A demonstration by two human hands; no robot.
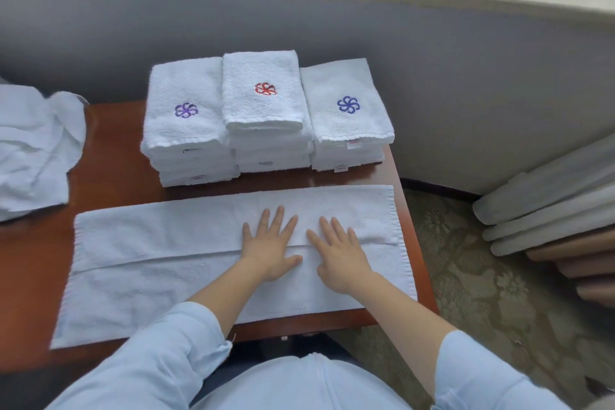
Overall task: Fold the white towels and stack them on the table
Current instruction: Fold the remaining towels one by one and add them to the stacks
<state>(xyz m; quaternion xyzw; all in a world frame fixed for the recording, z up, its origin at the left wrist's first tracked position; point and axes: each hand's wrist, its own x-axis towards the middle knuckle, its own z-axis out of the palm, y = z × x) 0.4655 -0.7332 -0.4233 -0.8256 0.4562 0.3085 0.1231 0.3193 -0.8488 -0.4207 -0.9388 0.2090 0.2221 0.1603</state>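
A long white towel lies flat across the brown table, its far edge folded over toward the middle. My left hand and my right hand press flat on it side by side, right of centre, fingers straight and spread. Behind the towel stand three stacks of folded white towels: a left stack with a purple flower logo, a taller middle stack with a red logo, and a right stack with a blue logo.
A heap of unfolded white towels lies at the table's left end. A grey upholstered wall runs behind the table. Patterned carpet and hanging curtain folds are on the right.
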